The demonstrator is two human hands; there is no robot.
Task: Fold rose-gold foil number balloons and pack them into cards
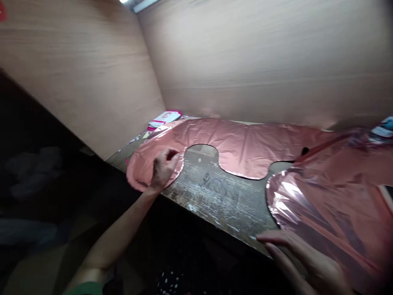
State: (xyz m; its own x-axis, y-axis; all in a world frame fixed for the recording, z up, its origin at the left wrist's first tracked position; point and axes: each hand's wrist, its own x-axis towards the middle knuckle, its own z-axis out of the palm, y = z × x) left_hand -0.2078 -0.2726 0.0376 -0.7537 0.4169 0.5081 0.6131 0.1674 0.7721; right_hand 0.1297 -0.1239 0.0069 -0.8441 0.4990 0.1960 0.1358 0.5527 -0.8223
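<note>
Nearest, the right hand (303, 258) lies flat and open, fingers stretched together, holding nothing, at the bench's near edge beside the right lobe of the deflated foil balloon (245, 143). The balloon lies spread across the scuffed workbench (215, 192). Smoothing such film goes best with flat palms and gentle pulls along the seam, not sharp tugs. Farther left, the left hand (164, 168), arm extended, curls its fingers on the left lobe, apparently pinching the foil, though blur obscures this. Beyond lie pink packets (164, 119) against plywood walls (245, 61).
</note>
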